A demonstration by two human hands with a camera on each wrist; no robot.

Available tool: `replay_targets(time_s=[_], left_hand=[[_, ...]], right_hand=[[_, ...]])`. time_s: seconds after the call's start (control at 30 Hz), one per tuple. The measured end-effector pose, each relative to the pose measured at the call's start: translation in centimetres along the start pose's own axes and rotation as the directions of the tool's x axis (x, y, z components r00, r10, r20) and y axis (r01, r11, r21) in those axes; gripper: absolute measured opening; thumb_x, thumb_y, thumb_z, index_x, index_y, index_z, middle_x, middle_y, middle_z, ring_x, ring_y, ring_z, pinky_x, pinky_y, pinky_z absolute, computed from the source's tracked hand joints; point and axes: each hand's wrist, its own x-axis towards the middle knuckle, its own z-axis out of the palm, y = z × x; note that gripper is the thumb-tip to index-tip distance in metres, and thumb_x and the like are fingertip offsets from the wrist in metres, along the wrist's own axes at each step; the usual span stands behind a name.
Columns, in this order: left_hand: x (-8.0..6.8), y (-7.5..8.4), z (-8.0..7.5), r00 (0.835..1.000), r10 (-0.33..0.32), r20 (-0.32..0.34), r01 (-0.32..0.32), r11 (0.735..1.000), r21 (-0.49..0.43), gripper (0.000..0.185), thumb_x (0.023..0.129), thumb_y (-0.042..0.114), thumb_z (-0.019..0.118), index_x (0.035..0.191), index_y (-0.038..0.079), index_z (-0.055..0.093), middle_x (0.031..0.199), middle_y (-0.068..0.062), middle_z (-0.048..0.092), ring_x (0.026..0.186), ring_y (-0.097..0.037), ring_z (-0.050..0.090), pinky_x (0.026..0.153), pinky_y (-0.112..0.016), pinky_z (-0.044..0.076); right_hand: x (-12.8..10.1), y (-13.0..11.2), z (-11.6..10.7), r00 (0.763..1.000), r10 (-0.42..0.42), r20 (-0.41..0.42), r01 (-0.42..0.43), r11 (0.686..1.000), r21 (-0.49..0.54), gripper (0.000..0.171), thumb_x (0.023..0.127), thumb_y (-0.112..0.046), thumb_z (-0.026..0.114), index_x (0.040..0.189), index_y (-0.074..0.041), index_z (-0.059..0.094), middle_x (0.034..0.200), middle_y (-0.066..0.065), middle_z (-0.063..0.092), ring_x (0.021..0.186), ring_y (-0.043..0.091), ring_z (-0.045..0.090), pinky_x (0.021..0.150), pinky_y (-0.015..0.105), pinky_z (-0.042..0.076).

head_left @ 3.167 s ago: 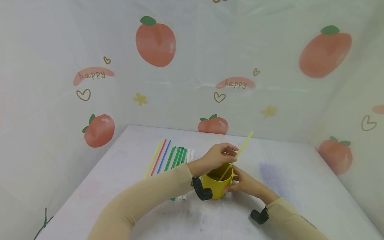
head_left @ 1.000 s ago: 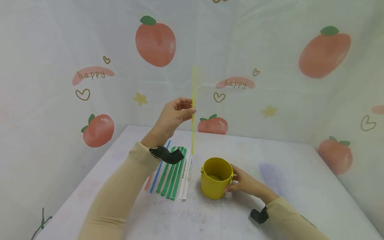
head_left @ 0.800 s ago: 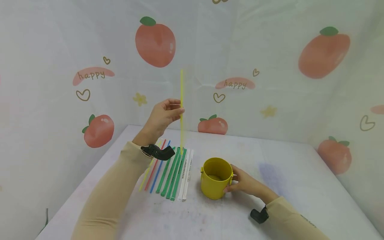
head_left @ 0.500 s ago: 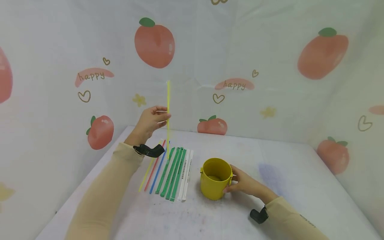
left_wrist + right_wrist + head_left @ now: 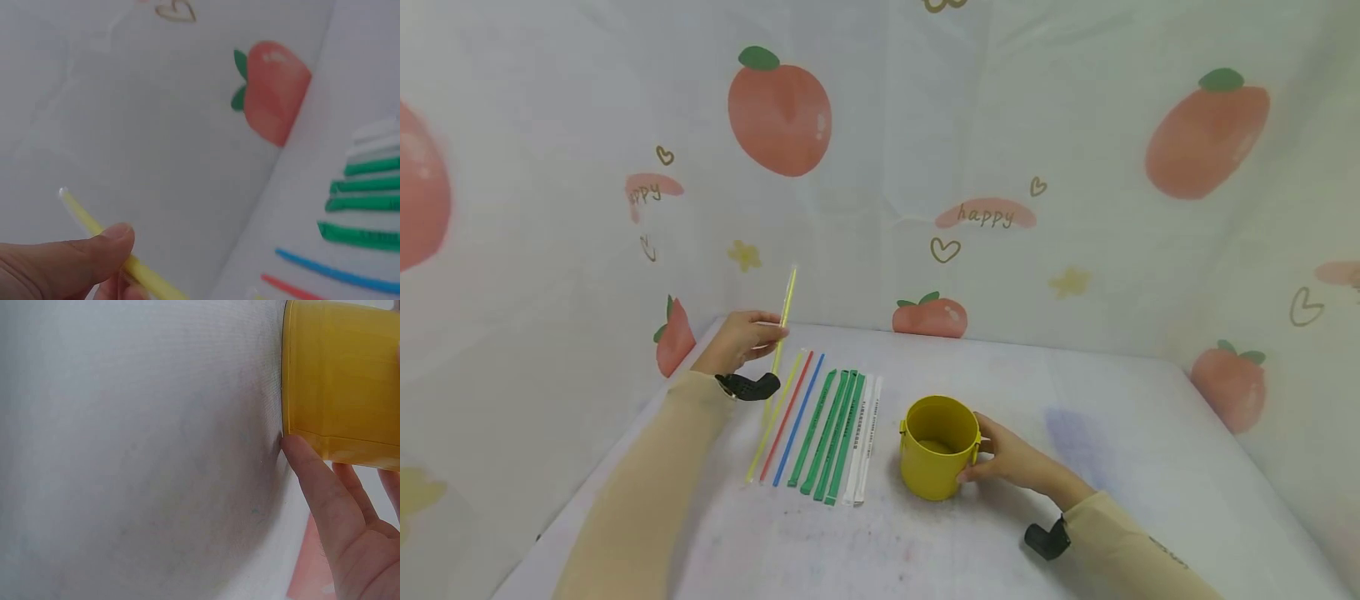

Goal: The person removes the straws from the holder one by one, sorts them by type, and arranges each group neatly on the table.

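Observation:
My left hand (image 5: 758,336) pinches a thin yellow straw (image 5: 788,296) between thumb and fingers, low over the table's back left. The straw leans a little, its lower end close to the table. In the left wrist view the thumb (image 5: 87,259) presses on the same straw (image 5: 81,212). My right hand (image 5: 1006,458) grips the side of a yellow cup (image 5: 938,446) that stands upright in the middle of the table. The right wrist view shows the fingers (image 5: 319,487) against the cup's wall (image 5: 344,375).
A row of straws lies left of the cup: yellow (image 5: 767,442), red (image 5: 785,421), blue (image 5: 800,417), several green-wrapped (image 5: 829,433) and white-wrapped (image 5: 865,442). White table (image 5: 1150,467), with peach-print curtain walls (image 5: 880,125) close behind and at both sides.
My left hand lifted the yellow straw out of the cup, carried it left and brought it down toward the row of straws. The right hand and cup stayed put.

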Motion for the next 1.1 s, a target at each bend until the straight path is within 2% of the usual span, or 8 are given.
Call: replay_targets(time_s=[0.07,0.2,0.43,0.67,0.9,1.1], left_hand=[[0.2,-0.9,-0.5,1.000,-0.023,0.019,0.022,1.000,0.016,0.048,0.093,0.011,0.065,0.134,-0.005,0.046,0.087,0.010,0.060,0.080,-0.003,0.059,0.079,-0.019,0.052],[0.7,-2.7,-1.1,0.996,-0.083,0.017,0.082,0.996,0.028,0.050,0.091,0.010,0.066,0.135,-0.006,0.046,0.083,0.009,0.061,0.076,-0.003,0.058,0.074,-0.018,0.052],[1.2,-5.2,-1.3,0.982,-0.186,-0.038,0.188,0.980,0.058,0.047,0.089,0.010,0.069,0.131,-0.003,0.052,0.080,0.007,0.062,0.069,-0.003,0.057,0.070,-0.019,0.053],[1.3,-7.2,-1.3,0.974,-0.224,-0.038,0.227,0.969,0.099,0.038,0.090,0.007,0.068,0.124,-0.004,0.055,0.075,0.005,0.060,0.063,-0.005,0.055,0.063,-0.019,0.050],[1.4,-8.7,-0.9,0.966,-0.258,-0.027,0.260,0.963,0.069,0.035,0.088,0.002,0.068,0.119,-0.007,0.056,0.071,0.003,0.063,0.057,-0.005,0.055,0.057,-0.018,0.051],[1.4,-9.1,-0.6,0.960,-0.278,-0.044,0.281,0.956,0.082,0.034,0.088,0.000,0.068,0.119,-0.007,0.057,0.071,0.001,0.064,0.057,-0.007,0.056,0.058,-0.019,0.053]], right_hand=[[0.0,0.0,0.0,1.000,0.004,-0.001,-0.004,1.000,-0.003,0.086,0.078,-0.017,0.081,0.147,-0.005,0.032,0.149,0.016,0.037,0.130,0.041,0.041,0.106,0.059,0.037],[0.0,-0.1,0.1,1.000,0.007,-0.005,-0.007,1.000,0.002,0.087,0.078,-0.018,0.082,0.148,-0.006,0.032,0.149,0.015,0.037,0.132,0.040,0.041,0.107,0.059,0.037],[0.0,-0.1,0.1,1.000,0.010,-0.004,-0.010,1.000,0.003,0.088,0.078,-0.019,0.081,0.149,-0.006,0.031,0.151,0.016,0.035,0.134,0.042,0.038,0.107,0.061,0.036],[0.1,-0.1,0.1,1.000,0.021,-0.012,-0.021,1.000,-0.008,0.088,0.077,-0.019,0.082,0.148,-0.006,0.031,0.150,0.016,0.036,0.133,0.041,0.039,0.107,0.060,0.036],[0.2,-0.2,0.1,1.000,0.012,-0.006,-0.012,1.000,0.006,0.089,0.077,-0.019,0.082,0.149,-0.007,0.031,0.151,0.015,0.035,0.134,0.040,0.038,0.107,0.060,0.036],[0.3,-0.2,0.1,1.000,0.010,-0.003,-0.010,1.000,0.003,0.089,0.077,-0.019,0.082,0.149,-0.007,0.031,0.151,0.015,0.035,0.135,0.040,0.037,0.108,0.061,0.035]])
